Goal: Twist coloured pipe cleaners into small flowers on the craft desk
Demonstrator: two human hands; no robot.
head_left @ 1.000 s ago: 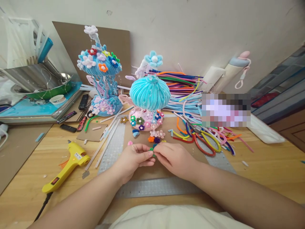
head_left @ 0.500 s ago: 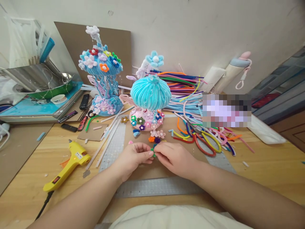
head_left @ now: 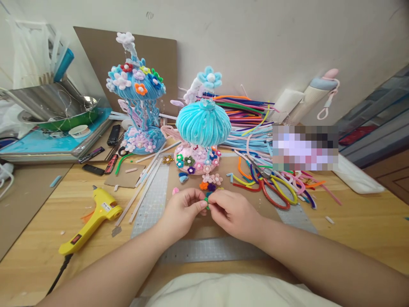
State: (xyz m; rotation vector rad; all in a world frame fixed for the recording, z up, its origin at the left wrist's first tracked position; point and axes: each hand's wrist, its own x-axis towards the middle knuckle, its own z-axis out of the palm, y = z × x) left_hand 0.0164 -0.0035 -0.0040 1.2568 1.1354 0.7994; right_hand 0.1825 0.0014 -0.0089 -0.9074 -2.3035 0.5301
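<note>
My left hand (head_left: 182,211) and my right hand (head_left: 233,211) meet over the cutting mat (head_left: 204,249), fingers pinched together on a small green pipe-cleaner piece (head_left: 207,202). Just beyond them lie small orange, purple and pink pipe-cleaner flowers (head_left: 209,183). Behind those stands a turquoise pipe-cleaner mushroom (head_left: 203,123) on a pink flowered base. A taller blue flowered mushroom model (head_left: 137,102) stands further left.
A yellow glue gun (head_left: 92,219) lies at the left on the wooden table, its cord running toward me. White glue sticks (head_left: 143,185) lie beside the mat. Red-handled scissors (head_left: 275,192) and a heap of coloured pipe cleaners (head_left: 252,123) fill the right. Metal pans (head_left: 54,106) sit far left.
Both hands stay pinched on the green piece and have shifted slightly away from me; the fingers have worked it a little. Nothing else on the table has moved.
</note>
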